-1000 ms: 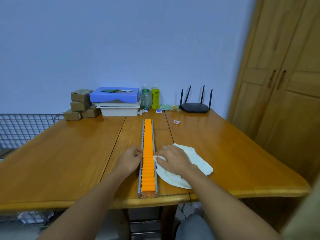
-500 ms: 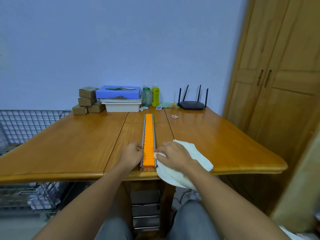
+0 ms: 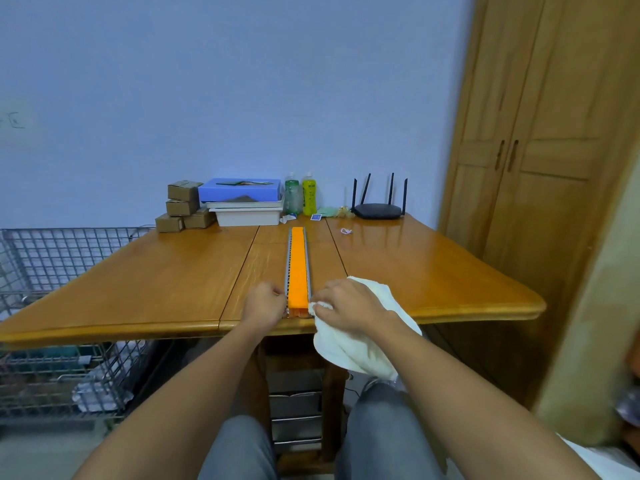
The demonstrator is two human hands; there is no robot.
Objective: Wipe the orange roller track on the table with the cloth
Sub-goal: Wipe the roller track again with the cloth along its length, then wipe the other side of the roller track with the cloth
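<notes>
Two bare hands meet at the near end of a long orange roller track (image 3: 298,268), which lies lengthwise down the middle of a glossy wooden counter (image 3: 156,292), its near end at the front edge. The left hand (image 3: 265,304) is clenched, its curled fingers holding the grey rail on the track's left side. The right hand (image 3: 349,306) grasps a bunched white cloth (image 3: 356,344) and presses a fold of it against the rail on the track's right side. Most of the cloth trails under the wrist and hangs over the counter's front edge.

Along the far edge of the counter, against a pale blue wall, stand several small cardboard boxes (image 3: 183,206), a blue box (image 3: 240,189) stacked on white trays (image 3: 247,214), a green bottle (image 3: 293,197), a yellow bottle (image 3: 309,195) and a black router (image 3: 379,210) with four upright aerials. A wire rack (image 3: 45,258) stands to the left of the counter, and tall wooden cupboard doors (image 3: 540,133) fill the right side. The person's grey trouser legs show below.
</notes>
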